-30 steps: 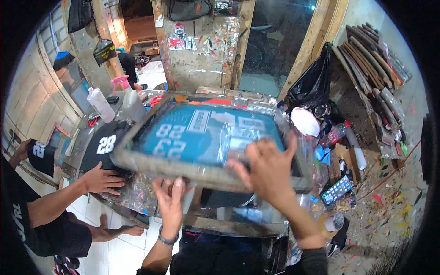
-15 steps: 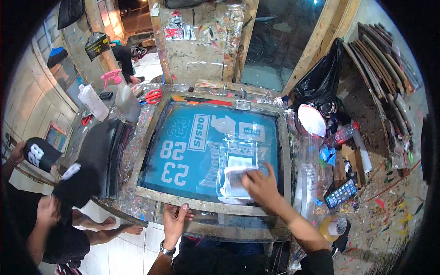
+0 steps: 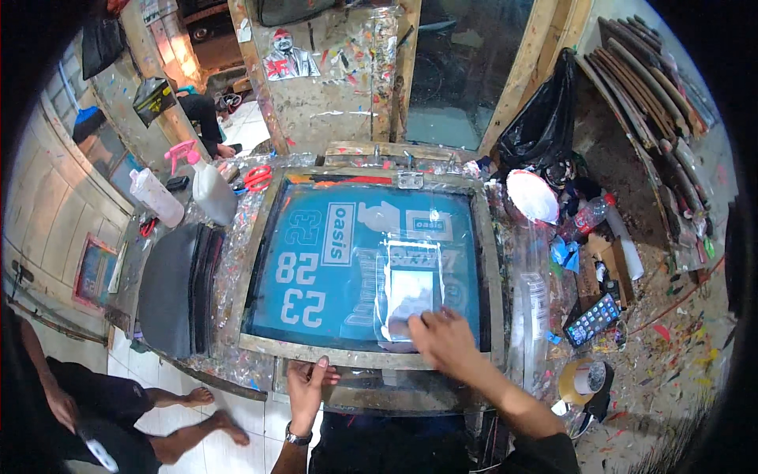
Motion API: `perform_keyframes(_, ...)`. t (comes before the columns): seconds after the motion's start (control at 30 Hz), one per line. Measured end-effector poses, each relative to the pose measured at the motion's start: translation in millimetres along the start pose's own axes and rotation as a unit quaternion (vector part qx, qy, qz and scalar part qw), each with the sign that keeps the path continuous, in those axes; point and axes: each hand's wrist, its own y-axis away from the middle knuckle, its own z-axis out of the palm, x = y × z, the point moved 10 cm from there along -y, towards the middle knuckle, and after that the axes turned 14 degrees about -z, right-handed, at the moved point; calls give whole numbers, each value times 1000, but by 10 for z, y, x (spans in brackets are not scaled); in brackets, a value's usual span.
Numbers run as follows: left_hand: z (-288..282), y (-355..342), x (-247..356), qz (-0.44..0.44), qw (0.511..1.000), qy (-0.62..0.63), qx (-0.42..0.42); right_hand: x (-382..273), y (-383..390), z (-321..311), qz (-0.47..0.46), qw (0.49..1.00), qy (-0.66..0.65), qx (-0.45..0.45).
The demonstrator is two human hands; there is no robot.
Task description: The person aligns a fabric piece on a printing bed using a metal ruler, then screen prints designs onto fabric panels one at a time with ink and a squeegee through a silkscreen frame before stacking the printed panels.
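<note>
A screen-printing frame [image 3: 272, 347] with wooden rails lies on the workbench, its blue mesh [image 3: 466, 237] carrying pale letters, numerals and shapes. At its front rail, my left hand [image 3: 304, 389] grips the wood, thumb on top and fingers curled beneath. My right hand [image 3: 444, 341] is closed over the front right of the mesh, beside a wet-looking white rectangle [image 3: 410, 288]. Something dark shows by its fingertips, but what the fingers hold is hidden.
Spray bottle [image 3: 212, 189], white bottle [image 3: 158, 197], red-handled scissors [image 3: 257, 179] and dark curved panels [image 3: 170, 292] stand left. Right are a phone [image 3: 592, 319], tape roll [image 3: 580, 381], white bowl [image 3: 532, 196] and black bag [image 3: 545, 118]. A seated co-worker's legs [image 3: 170, 430] show at left.
My right hand has moved toward the front rail, and the grey patch on the white rectangle has shrunk. My left hand stays on the rail. The co-worker's black caps have left the view.
</note>
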Motion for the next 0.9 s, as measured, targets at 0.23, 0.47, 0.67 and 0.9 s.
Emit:
perform_keyframes(0.23, -29, 133, 120, 82, 995, 58, 21, -217, 14, -598, 53, 994, 52, 81)
perform_keyframes(0.47, 200, 484, 1642, 338, 940, 20, 35, 124, -510, -1938, 46, 933, 172, 313)
perform_keyframes(0.67, 1310, -859, 1760, 403, 811, -375, 198, 744, -1190, -2648, 69, 942, 156, 290)
perform_keyframes(0.9, 513, -771, 1299, 316, 886, -260, 217, 1282, -1389, -2712, 139, 969, 96, 182)
